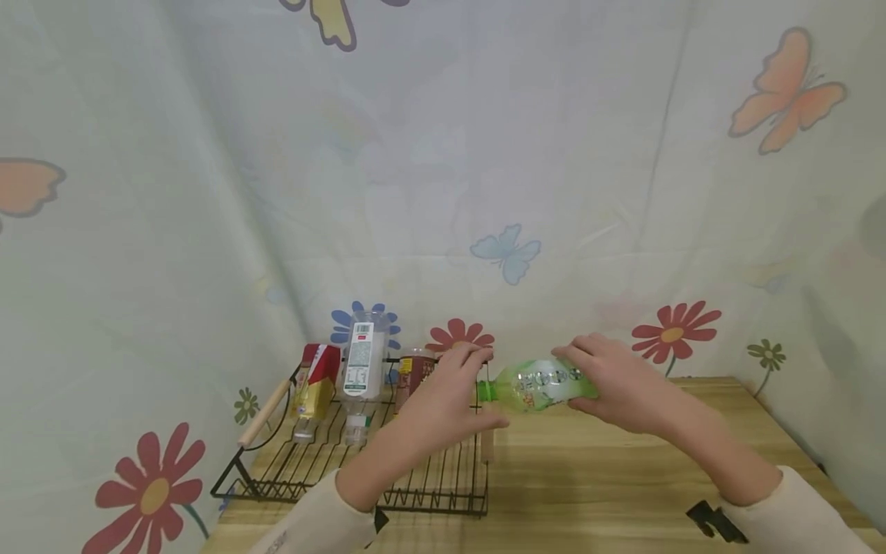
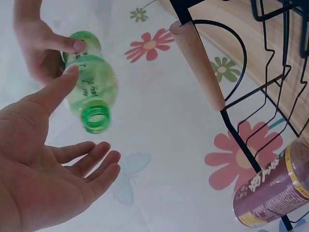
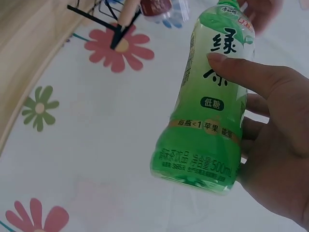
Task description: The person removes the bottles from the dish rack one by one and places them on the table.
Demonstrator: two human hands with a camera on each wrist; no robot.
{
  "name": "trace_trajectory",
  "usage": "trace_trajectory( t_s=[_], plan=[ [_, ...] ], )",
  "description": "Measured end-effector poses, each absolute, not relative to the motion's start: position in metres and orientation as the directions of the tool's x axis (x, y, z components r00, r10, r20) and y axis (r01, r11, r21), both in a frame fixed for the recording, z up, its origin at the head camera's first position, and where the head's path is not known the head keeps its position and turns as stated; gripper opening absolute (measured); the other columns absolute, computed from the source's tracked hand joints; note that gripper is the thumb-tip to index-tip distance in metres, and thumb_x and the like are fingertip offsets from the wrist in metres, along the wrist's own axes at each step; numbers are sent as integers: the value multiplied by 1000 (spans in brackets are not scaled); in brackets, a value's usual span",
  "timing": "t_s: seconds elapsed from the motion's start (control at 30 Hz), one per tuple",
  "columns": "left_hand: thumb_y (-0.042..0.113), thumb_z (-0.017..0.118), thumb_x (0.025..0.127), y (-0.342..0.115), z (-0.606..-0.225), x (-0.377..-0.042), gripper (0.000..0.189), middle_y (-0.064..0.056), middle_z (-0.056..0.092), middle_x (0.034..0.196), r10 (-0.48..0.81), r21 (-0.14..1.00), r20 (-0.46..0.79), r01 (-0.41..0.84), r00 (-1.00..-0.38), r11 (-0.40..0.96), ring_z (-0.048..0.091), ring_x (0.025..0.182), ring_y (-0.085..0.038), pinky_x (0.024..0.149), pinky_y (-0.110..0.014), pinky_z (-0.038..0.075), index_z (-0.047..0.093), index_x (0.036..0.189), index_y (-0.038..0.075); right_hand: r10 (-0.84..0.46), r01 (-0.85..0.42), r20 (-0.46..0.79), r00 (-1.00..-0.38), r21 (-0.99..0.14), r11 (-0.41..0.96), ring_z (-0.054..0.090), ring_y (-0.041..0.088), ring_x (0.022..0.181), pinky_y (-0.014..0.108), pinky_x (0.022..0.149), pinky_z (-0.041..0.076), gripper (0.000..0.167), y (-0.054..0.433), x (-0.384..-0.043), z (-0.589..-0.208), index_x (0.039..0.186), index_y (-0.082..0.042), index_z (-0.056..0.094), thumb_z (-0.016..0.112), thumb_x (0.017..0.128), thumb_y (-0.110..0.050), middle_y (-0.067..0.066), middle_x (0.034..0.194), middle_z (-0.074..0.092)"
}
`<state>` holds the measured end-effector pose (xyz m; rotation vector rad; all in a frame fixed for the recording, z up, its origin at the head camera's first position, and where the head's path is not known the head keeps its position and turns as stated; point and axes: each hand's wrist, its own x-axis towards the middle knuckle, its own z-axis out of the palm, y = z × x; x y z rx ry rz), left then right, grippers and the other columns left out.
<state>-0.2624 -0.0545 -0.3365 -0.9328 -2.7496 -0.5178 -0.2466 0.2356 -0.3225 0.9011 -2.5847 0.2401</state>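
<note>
A green tea bottle (image 1: 536, 385) with a pale green label is held sideways above the table, its neck toward the left. My right hand (image 1: 616, 385) grips it near its base; in the right wrist view, the thumb lies across the label (image 3: 212, 104). The left wrist view shows an uncapped bottle mouth (image 2: 96, 118). Beside the neck, my left hand (image 2: 53, 164) has its fingers spread and thumb apart, holding nothing. Whether the left thumb touches the bottle, I cannot tell. In the head view, the left hand (image 1: 450, 396) partly hides the rack's right side.
A black wire rack (image 1: 277, 489) with wooden handles (image 1: 265, 413) stands at left on the wooden table (image 1: 588, 477). It holds a red-and-gold bottle (image 1: 316, 385), a clear bottle with a white label (image 1: 363, 358) and a dark red-labelled bottle (image 1: 415, 373). A flowered curtain (image 1: 554, 169) hangs behind.
</note>
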Motion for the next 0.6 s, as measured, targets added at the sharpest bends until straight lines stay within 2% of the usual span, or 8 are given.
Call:
trace_trajectory(
  t_s=[0.1,0.3,0.6],
  plan=[
    [51,90,83,-68,-339,-262,100,-5,42,160,506,311,276,574,-817,757,41,147,-27,111,-47,49,39,162,17,-536,-626,443,-718,-74,777,63,22,100,41,81,62,69,246,-243,-313,135,-5,67,99,75,-18,7,118,66],
    [55,92,79,-92,-351,-277,106,-7,42,161,370,403,319,478,-873,781,42,147,-32,113,-54,47,38,163,19,-475,-610,482,-736,-171,773,61,21,101,41,81,60,68,271,-240,-301,138,-6,64,95,78,-11,7,123,63],
    [62,88,79,-118,-381,-312,115,-13,36,166,128,575,379,342,-916,743,36,151,-37,114,-60,44,30,166,12,-350,-558,556,-754,-261,788,64,23,100,31,76,57,68,318,-240,-297,139,-5,60,94,80,-9,8,124,65]
  ],
)
